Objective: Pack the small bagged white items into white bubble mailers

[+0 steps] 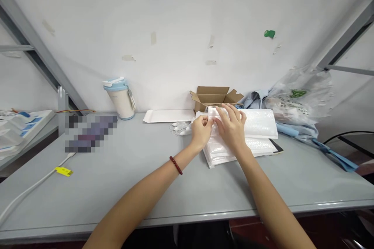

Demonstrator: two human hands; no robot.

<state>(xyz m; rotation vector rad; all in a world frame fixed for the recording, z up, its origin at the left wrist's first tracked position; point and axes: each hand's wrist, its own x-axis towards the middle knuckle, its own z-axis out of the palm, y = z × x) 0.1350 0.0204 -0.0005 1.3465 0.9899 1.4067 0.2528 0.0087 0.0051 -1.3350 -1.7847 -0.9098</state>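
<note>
A stack of white padded mailer bags (257,136) lies on the grey table (140,179), right of centre. My left hand (201,131), with a dark red bead bracelet on its wrist, is closed in a pinch on the left edge of the top mailer bag (260,122). My right hand (231,125) lies on that same bag with its fingers stretched out flat, pressing it down. A few small white items (179,127) lie just left of my left hand.
An open cardboard box (214,97) stands behind the stack. A flat white envelope (168,116) and a blue-lidded cup (120,98) lie further left. A clear plastic bag (300,97) and blue cloth (321,144) sit right. A white cable with a yellow tag (63,171) crosses the left.
</note>
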